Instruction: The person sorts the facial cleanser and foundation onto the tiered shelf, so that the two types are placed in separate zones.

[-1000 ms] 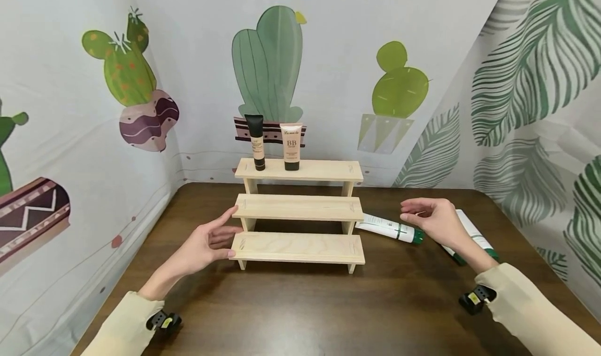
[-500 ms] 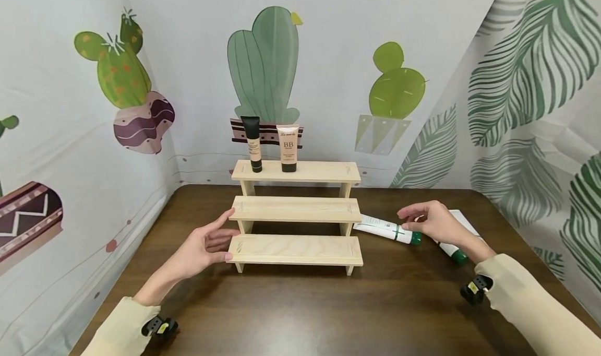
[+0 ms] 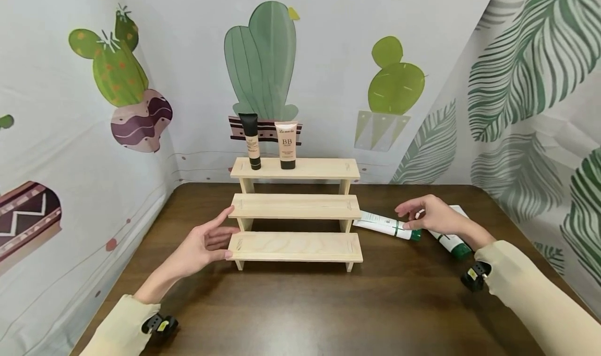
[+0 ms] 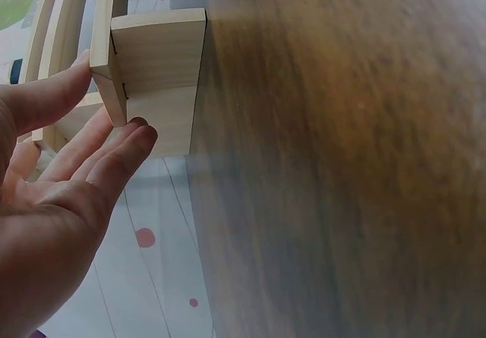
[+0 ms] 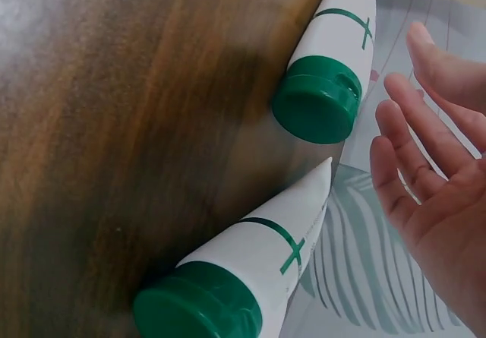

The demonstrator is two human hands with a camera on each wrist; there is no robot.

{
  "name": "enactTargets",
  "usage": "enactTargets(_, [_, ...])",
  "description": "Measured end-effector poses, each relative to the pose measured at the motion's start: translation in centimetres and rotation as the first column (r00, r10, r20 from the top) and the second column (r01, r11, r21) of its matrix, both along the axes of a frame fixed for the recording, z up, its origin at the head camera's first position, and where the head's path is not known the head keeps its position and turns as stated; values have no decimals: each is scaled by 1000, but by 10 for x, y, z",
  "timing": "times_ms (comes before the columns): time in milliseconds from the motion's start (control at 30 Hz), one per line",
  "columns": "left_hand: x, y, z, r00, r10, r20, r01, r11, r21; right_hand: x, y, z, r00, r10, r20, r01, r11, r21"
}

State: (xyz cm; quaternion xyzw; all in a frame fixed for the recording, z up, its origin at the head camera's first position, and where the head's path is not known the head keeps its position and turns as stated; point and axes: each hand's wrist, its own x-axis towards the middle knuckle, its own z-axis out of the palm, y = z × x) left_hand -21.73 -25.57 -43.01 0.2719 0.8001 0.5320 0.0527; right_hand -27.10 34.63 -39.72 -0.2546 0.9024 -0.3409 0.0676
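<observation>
In the head view my left hand [image 3: 196, 249] touches the left end of a three-tier wooden display rack [image 3: 296, 246]. Its index fingertip meets the middle tier, its thumb the bottom one. The left wrist view shows the thumb at the board edge [image 4: 106, 68], fingers extended beside the end. My right hand [image 3: 436, 216] hovers over white squeeze tubes with green caps, fingers loosely bent and holding nothing. One tube [image 3: 385, 225] lies by the rack's right side; another [image 3: 446, 240] lies under the hand. The right wrist view shows this tube [image 5: 235, 254] apart from the fingers.
A black-capped beige tube [image 3: 252, 142] and a BB cream tube [image 3: 287, 146] stand on the rack's top tier. Part of a further white tube [image 3: 460, 210] shows behind the right hand. Cactus-print cloth [image 3: 328, 58] hangs behind the brown wooden table [image 3: 281, 304].
My right hand has shifted slightly left and lower, nearer the tube beside the rack. The left hand keeps its place on the rack. The head view has shifted slightly.
</observation>
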Motion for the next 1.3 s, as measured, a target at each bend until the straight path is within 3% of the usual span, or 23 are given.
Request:
enactTargets(400, [0,-2,1,1000,8,-1,-8,1000,-1,-16,-1,0,996,31,85,-36,998,53])
enactTargets(833, [-1,0,-1,1000,-6,11,6,1000,11,-27,6,-11,958,83,273,-84,996,-9])
enactTargets(1300, [-2,-1,-2,1000,-6,1,6,1000,22,-25,1,-8,947,93,306,-108,994,31])
